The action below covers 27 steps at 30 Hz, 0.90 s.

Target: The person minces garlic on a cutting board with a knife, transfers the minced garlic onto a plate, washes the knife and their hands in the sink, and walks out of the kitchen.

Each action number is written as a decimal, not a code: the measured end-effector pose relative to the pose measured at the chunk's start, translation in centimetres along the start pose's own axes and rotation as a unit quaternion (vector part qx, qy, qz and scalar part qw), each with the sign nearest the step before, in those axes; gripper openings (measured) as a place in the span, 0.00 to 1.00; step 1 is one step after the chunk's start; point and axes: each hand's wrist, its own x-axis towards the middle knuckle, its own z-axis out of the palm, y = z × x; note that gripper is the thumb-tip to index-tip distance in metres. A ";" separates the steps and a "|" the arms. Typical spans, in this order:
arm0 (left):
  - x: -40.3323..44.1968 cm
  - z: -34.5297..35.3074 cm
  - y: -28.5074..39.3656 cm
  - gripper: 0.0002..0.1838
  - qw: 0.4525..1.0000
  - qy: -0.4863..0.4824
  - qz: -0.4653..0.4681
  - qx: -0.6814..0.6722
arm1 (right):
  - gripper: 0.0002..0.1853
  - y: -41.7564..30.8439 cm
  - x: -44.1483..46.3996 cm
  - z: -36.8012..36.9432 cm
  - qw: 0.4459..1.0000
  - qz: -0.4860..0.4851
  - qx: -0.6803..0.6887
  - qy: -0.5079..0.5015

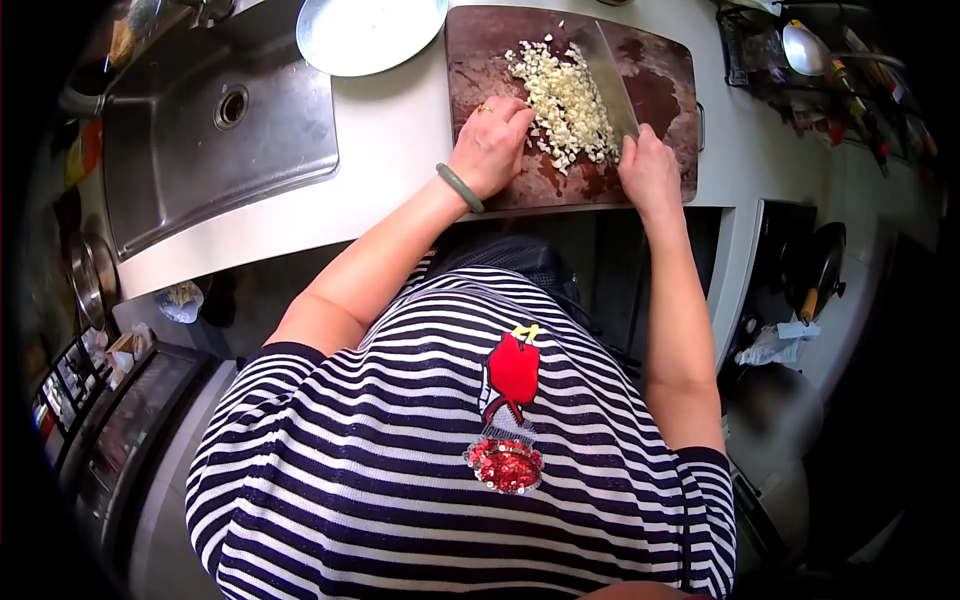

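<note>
On a dark wooden cutting board [665, 75] lies a heap of finely chopped pale pieces [562, 100], perhaps garlic. My right hand [650, 172] grips the handle of a cleaver [608, 80], whose broad blade stands along the heap's right side. The handle is mostly hidden by my fingers. At the heap's left edge is my left hand [492, 146], fingers curled and pressed together against the board. Whatever those fingertips may hold is hidden. A ring and a green bangle [460, 188] are on that hand and wrist.
A white plate [372, 35] stands on the counter left of the board. Further left is a steel sink [220, 180]. A ladle [805, 48] and other utensils are at the upper right. A pan [822, 262] is at the lower right, below counter height.
</note>
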 end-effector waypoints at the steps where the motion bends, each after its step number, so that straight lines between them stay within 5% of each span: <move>1: 0.3 0.0 0.2 0.16 1.000 -0.004 -0.002 0.001 | 0.11 0.0 -0.3 -0.4 1.000 0.001 0.000 0.004; 27: 0.2 -1.2 0.1 0.15 0.997 0.051 -0.022 0.048 | 0.10 -3.8 -1.1 -2.8 0.998 -0.043 -0.005 -0.041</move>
